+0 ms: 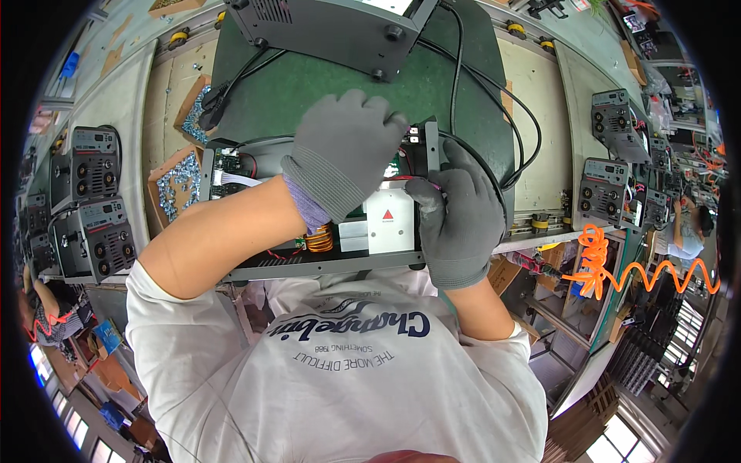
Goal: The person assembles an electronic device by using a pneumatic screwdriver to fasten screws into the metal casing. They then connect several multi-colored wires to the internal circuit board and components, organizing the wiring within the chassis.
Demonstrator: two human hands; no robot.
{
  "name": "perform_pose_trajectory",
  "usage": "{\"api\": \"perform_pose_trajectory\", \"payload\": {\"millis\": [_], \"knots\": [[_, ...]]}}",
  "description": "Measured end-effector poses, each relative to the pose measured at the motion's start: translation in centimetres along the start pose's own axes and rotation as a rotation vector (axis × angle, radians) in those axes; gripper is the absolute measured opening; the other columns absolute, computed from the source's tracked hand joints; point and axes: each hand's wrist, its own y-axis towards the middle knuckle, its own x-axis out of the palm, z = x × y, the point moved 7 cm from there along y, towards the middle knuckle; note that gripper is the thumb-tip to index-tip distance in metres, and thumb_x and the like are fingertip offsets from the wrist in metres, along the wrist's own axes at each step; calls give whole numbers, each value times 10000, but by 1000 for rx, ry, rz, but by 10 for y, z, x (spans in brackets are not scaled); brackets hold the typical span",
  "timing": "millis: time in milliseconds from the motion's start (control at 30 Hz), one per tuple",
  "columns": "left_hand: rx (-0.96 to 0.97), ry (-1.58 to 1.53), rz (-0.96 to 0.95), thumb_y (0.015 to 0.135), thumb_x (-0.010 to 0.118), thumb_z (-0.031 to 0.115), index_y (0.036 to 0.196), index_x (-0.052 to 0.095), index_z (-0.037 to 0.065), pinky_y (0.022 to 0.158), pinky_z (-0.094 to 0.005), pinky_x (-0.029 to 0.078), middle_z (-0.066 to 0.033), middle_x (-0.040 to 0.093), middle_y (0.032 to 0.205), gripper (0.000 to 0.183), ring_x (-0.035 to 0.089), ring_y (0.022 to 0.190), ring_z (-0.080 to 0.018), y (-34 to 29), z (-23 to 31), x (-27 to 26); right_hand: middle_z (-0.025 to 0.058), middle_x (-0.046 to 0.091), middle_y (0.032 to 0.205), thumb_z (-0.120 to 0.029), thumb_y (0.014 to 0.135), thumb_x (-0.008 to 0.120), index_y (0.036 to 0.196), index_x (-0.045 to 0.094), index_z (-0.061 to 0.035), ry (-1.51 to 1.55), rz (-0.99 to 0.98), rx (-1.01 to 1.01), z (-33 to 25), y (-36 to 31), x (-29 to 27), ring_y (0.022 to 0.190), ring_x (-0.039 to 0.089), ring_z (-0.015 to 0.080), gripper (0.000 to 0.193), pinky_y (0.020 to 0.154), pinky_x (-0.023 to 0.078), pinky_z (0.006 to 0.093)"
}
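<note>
An open welding machine [307,270] lies crosswise in front of me, its circuit boards, copper coil [319,238] and white plate with a red triangle [387,218] exposed. My left hand [347,143], in a grey glove, is closed above the machine's right half. Whatever its fingers hold is hidden behind the hand. At the machine's right end, my gloved right hand [461,216] grips the end panel, thumb on the inner side and fingers on the outer. A thick black cable [488,171] curves over that hand.
A green mat [309,96] lies under the machine. Beyond it stands another dark machine housing [332,35] with black cables. Cardboard boxes of screws [179,189] sit at left. Finished-looking machines [94,235] line the left side, others [606,193] the right, near an orange coiled hose [593,258].
</note>
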Motion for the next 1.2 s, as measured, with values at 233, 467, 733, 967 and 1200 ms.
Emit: {"api": "perform_pose_trajectory", "payload": {"millis": [233,467,733,967,1200], "knots": [[-68,-62,-53,823,685,174,990,679,121,703,-379,525,-52,643,824,176,650,797,-254,2,-1,14,159,689,1224,-416,881,705,893,631,-107,15,24,-50,1,1,2,917,660,327,318,767,508,414],[-39,-71,-105,835,668,156,964,678,117,730,-396,526,-61,649,824,135,648,812,-275,4,-2,20,166,696,1201,-412,892,700,877,619,-106,37,20,-57,1,1,3,875,665,317,317,749,513,401],[-69,-179,-197,829,644,129,987,675,105,797,-407,513,-78,638,858,162,629,859,-293,9,-7,19,155,704,1176,-409,900,691,864,609,-108,90,21,-51,3,3,1,817,668,300,314,700,515,384],[-3,-76,-329,794,668,161,971,665,85,799,-396,514,-89,639,884,193,634,882,-287,13,0,26,178,706,1169,-410,870,724,837,610,-112,36,101,-136,-1,3,0,783,664,283,321,669,511,365],[46,-59,-335,758,708,171,962,679,70,770,-392,530,-89,656,876,230,652,878,-276,19,11,23,215,711,1160,-384,814,769,800,614,-106,10,55,-165,-5,6,0,771,658,291,319,652,503,348]]}}
